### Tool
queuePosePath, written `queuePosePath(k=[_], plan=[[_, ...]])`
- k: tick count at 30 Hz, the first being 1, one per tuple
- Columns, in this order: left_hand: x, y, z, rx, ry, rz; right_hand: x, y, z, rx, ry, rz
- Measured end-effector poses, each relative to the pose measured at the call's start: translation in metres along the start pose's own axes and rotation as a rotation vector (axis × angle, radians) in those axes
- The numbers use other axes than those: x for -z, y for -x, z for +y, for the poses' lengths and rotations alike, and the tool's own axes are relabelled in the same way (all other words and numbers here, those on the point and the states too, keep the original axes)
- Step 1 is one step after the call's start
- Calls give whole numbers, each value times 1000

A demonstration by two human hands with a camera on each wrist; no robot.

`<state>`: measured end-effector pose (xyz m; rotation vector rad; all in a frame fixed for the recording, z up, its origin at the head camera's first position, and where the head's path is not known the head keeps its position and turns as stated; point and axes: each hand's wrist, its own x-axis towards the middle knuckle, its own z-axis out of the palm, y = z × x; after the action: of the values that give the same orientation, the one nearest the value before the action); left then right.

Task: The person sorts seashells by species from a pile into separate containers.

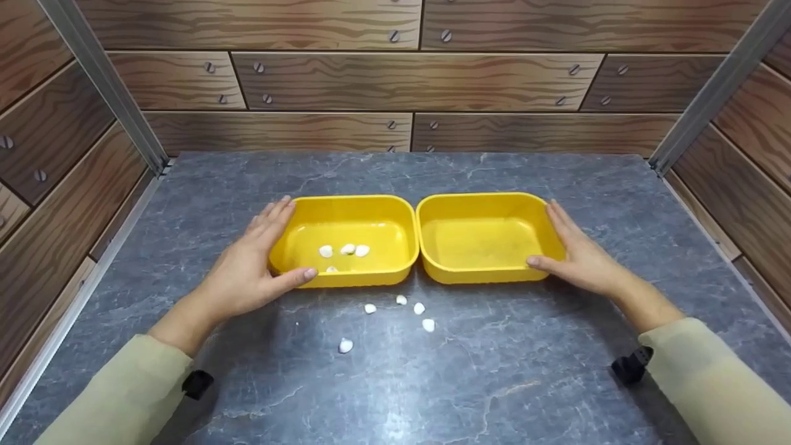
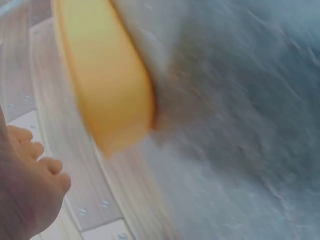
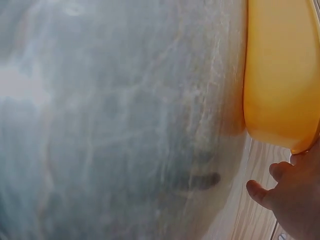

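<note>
Wood-patterned panelling (image 1: 507, 80) and metal posts (image 1: 99, 80) enclose a grey, marbled tabletop (image 1: 507, 371). Two yellow containers, left (image 1: 364, 280) and right (image 1: 494, 275), stand upright side by side, nearer the far edge of the tabletop than the sleeves, their long sides roughly parallel to that edge; their inner ends appear to meet.

Left hand (image 1: 247, 266): spread about the outer end of the left container, fingers reaching toward its far corner, thumb along the front rim. Right hand (image 1: 584, 256): spread in mirror fashion at the right container's outer end, thumb at the front wall. In both, the fingers lie extended along the walls rather than curled; the wrist views do not settle how firmly they press. Such opposed placement would suit squaring or steadying the pair, since inward pressure from each end holds one container against the other.

White pieces, shell-like: at least four lie inside the left container (image 1: 362, 250), one partly hidden behind its front wall; the right container shows none. Five loose pieces (image 1: 346, 346) lie on the tabletop in front of the containers, apart from both hands, where neither container's base would trap them.
</note>
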<state>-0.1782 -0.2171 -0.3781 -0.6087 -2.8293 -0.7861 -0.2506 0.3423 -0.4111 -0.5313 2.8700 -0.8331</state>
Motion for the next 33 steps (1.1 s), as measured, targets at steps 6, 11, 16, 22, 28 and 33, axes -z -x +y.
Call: queuePosePath(k=[6,11,16,22,28,33], plan=[[2,10,29,-127,101,-35,0,0,0,-11,-17,-2],[-5,19,44,-179,205,-88,0,0,1,-12,-31,0],[-16,23,52,-182,353,-208,0,1,1,-11,-24,3],[-31,25,47,-89,501,-376,-1,2,0,3,-24,10],[-46,24,30,-36,598,-462,-1,1,0,-7,-16,7],[-59,25,19,-37,603,-481,-1,0,0,-20,-21,-8]])
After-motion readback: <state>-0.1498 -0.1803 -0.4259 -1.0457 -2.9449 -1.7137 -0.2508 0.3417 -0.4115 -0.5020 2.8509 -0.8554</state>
